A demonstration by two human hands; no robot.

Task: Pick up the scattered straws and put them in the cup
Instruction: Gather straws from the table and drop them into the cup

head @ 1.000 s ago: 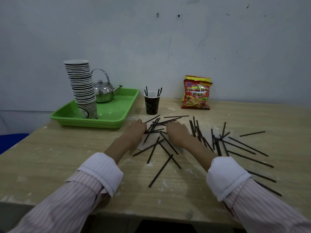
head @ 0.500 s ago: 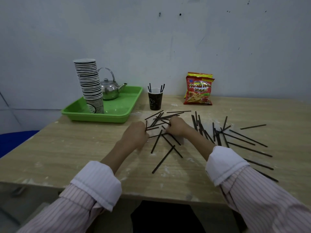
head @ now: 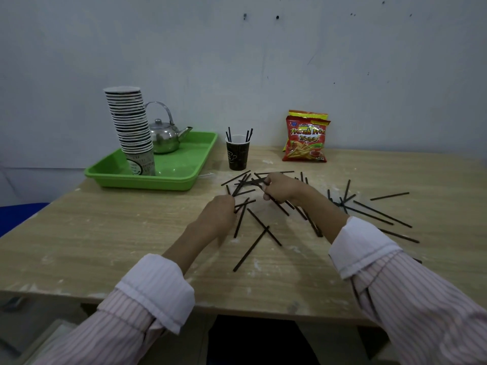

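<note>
Black straws (head: 251,248) lie scattered over the middle and right of the frame on the wooden table (head: 105,233). Many cross one another, and a loose fan of them spreads toward the right edge. The dark paper cup (head: 237,156) stands upright just above the pile, slightly left of centre. A few straws already stand inside it, leaning against its rim.

The right hand (head: 280,189) sits at the upper part of the pile, below and right of the cup. Its fingers are curled around a small bundle of straws that juts out to the left of the fist. The left hand (head: 220,216) is lower and further left, knuckles up. Its fingertips are closed on the ends of one or two straws that run off to the right. Both forearms come up from the bottom corners in rolled, pink-striped sleeves (head: 155,288).

A green tray (head: 147,181) in the left-centre holds a tall stack of paper cups (head: 129,122) and a steel kettle (head: 164,137). A red snack bag (head: 305,139) leans against the grey wall (head: 263,61), right of the cup.
</note>
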